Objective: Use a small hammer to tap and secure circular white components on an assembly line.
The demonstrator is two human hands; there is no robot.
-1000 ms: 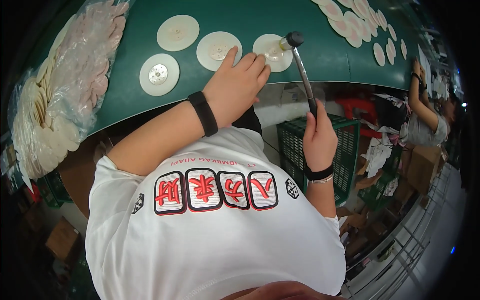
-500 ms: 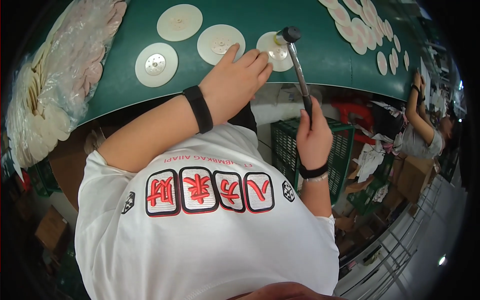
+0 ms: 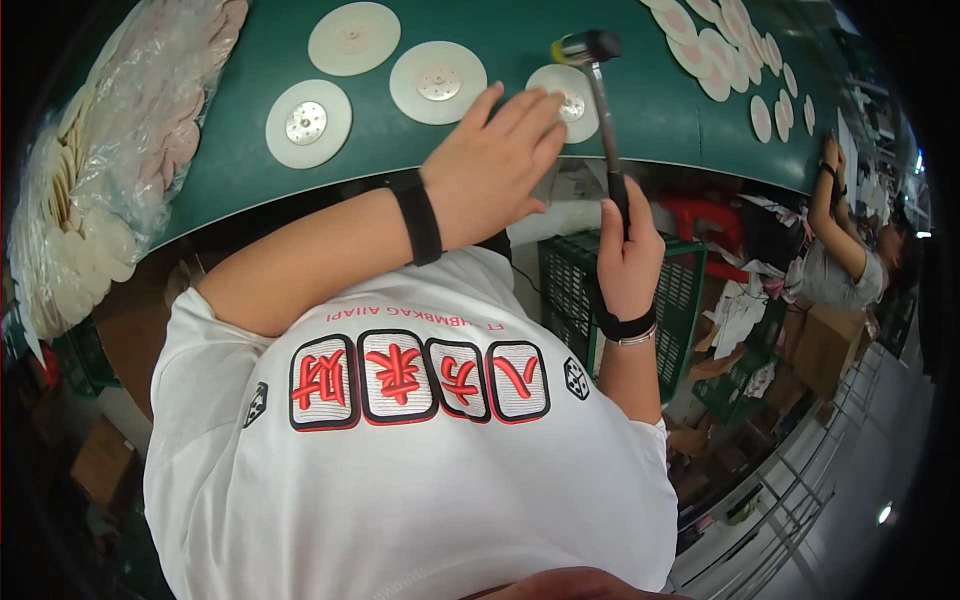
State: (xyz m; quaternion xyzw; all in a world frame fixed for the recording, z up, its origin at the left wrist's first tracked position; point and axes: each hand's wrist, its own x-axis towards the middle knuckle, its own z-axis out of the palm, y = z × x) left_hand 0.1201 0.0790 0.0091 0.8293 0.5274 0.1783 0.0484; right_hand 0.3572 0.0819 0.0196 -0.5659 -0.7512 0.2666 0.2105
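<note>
My right hand (image 3: 630,255) is wrapped round the dark handle of a mallet (image 3: 592,48) with a black and yellow head. The head is over the far edge of a white disc (image 3: 583,128) with a silver metal centre. Stretched fingers of my left hand (image 3: 505,160) lie at that disc's left edge, covering part of it, with the thumb apart. Farther left on the green table (image 3: 660,120) are two more discs with metal centres, a middle disc (image 3: 438,82) and a left disc (image 3: 309,124). Behind them lies a disc with a pale centre (image 3: 353,38).
A clear plastic bag (image 3: 150,150) full of discs stands at the left. Several discs with pinkish centres (image 3: 715,60) are spread at the far right. Below the table edge is a green crate (image 3: 680,300). Another person (image 3: 850,260) works at the right.
My left hand has shifted right, its fingers reaching to the disc by the mallet. The mallet head has moved slightly right and up. That disc also sits a little farther right.
</note>
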